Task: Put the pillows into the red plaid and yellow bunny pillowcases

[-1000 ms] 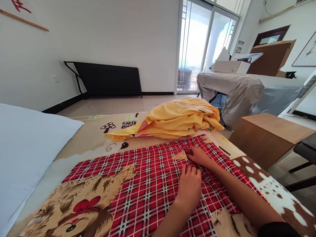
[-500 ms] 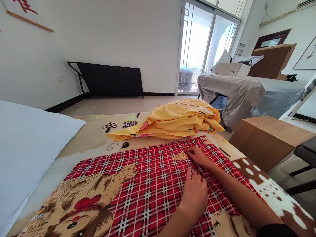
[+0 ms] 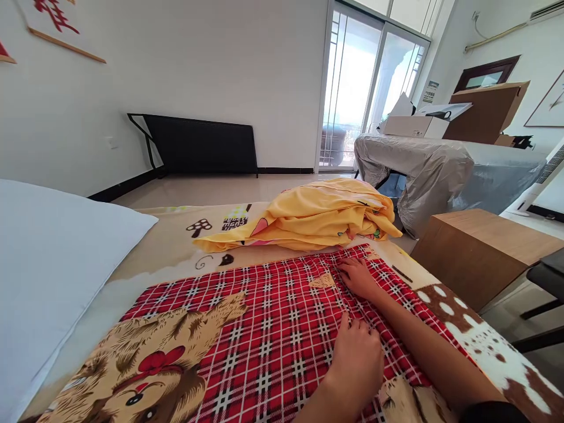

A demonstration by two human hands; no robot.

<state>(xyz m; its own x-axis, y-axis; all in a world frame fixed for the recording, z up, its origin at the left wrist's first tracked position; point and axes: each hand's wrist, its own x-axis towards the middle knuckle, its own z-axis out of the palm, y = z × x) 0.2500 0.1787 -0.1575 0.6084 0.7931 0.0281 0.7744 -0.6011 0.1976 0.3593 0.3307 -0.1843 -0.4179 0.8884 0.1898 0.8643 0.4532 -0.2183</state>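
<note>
A red plaid pillowcase (image 3: 268, 329) with a large dog print lies spread on the bed. My right hand (image 3: 358, 277) is near its far right corner, fingers bent down onto a ridge of the fabric. Closer to me, my left hand (image 3: 359, 355) has its fingers curled into the same creased strip, the index finger reaching forward. The cloth puckers between the two hands. Under the fingers, the exact grip is partly hidden. A crumpled yellow printed cloth (image 3: 326, 211) is heaped just beyond the pillowcase.
A white pillow (image 3: 66, 252) rests at the left on the patterned beige bed cover (image 3: 176, 247). To the right stand a brown box (image 3: 489, 235) and a plastic-covered piece of furniture (image 3: 418, 153) with cartons on it. A black folded frame (image 3: 202, 144) leans against the wall.
My left hand has moved slightly down and right over the pillowcase. My right hand's fingers have gone from a raised pinch to lying lower on the fabric. The view has shifted slightly.
</note>
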